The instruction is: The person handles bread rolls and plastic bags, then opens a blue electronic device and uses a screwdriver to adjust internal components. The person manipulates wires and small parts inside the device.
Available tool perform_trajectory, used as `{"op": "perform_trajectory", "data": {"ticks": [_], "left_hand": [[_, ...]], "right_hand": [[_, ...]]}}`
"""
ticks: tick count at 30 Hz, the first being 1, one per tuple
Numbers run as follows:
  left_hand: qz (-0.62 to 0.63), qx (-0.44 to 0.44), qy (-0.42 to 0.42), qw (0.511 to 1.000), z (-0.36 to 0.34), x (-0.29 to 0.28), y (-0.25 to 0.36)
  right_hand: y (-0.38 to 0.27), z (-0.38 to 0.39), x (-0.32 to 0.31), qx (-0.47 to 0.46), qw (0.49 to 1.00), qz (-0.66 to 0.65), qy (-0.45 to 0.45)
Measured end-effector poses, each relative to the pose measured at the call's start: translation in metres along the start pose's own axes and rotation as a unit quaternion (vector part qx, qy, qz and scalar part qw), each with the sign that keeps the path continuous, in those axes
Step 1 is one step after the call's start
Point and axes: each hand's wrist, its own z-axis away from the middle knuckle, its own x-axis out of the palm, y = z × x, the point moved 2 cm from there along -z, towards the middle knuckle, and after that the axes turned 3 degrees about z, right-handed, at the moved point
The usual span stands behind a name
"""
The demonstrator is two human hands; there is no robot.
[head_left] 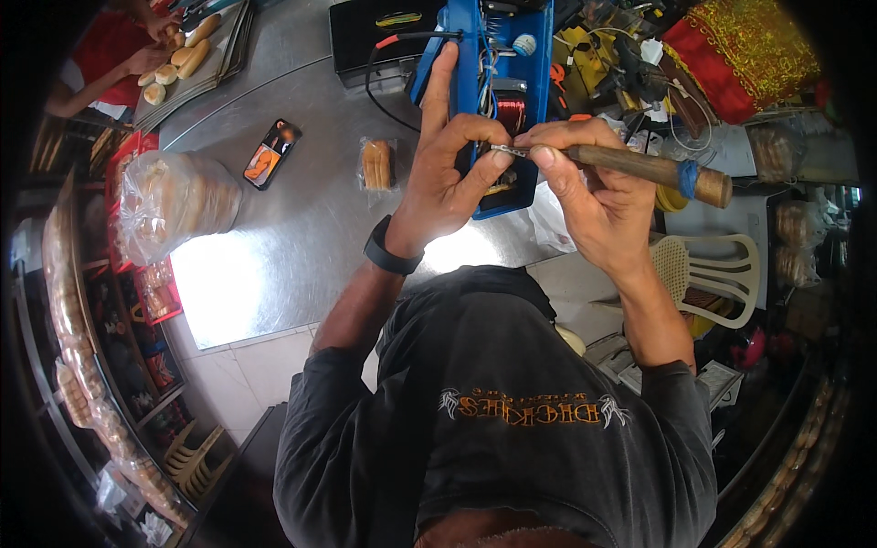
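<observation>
My left hand (437, 173) pinches a small silvery metal piece (512, 151) between thumb and fingers, with one finger stretched up along a blue box. My right hand (598, 196) grips a tool with a round wooden handle (639, 166) that has a blue band near its end. The tool's front end lies among my fingertips by the metal piece, so its kind is hard to tell. Behind and below my fingers stands the open blue box (469, 68), with wires and a red copper-coloured coil (510, 111) inside. A black cable with a red sleeve (388, 41) runs from it.
On the steel table (301, 215) lie a phone (271, 153), a small bread pack (376, 164) and a large bag of bread (174, 205). Another person's hands (146, 59) handle rolls on trays at far left. Tools and cables (630, 78) clutter the right; a plastic chair (713, 274) stands there.
</observation>
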Motion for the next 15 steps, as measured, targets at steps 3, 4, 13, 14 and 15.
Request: {"op": "perform_trajectory", "data": {"ticks": [3,4,13,14,15], "left_hand": [[-0.011,0.001,-0.008,1.0,0.0003,-0.0007,-0.0013],[-0.016,0.003,-0.009,1.0,0.0001,-0.0008,-0.002],[0.003,0.011,-0.011,1.0,0.001,0.001,-0.0033],[0.007,0.01,-0.013,1.0,0.0003,0.0014,-0.0022],[0.011,0.01,-0.015,1.0,-0.0004,0.0015,-0.001]], "right_hand": [[-0.0008,0.0004,-0.0006,-0.006,1.0,0.019,-0.007],[-0.0001,0.0002,-0.0002,-0.017,1.0,0.021,-0.006],[-0.0031,-0.0018,-0.0011,-0.033,0.996,0.078,-0.011],[-0.0049,-0.0031,-0.0021,-0.03,0.995,0.089,-0.017],[-0.0074,-0.0045,-0.0028,-0.031,0.993,0.11,-0.025]]}}
